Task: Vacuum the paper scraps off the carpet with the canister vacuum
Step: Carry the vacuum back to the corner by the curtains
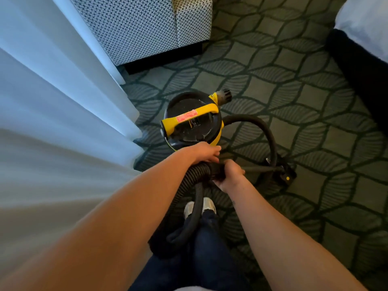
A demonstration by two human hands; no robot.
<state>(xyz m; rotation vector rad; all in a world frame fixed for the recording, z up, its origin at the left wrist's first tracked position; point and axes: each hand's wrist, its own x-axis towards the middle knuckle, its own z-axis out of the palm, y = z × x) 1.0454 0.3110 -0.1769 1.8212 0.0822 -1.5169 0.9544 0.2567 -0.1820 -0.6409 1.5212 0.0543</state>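
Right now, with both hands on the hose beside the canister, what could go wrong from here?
The hose loops down across the person's shoe, so a step could snag it. The canister vacuum stands close to the curtain, and a tug might swing it into the fabric. No paper scraps are visible on the carpet.

Canister vacuum (192,120) stands on carpet (294,91); curtain (52,101) left, armchair (147,28) far, bed (361,49) right.

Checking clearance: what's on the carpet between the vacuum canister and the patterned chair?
Nothing. In the head view, the carpet between the canister and the chair is bare. The curtain hangs alongside, left.
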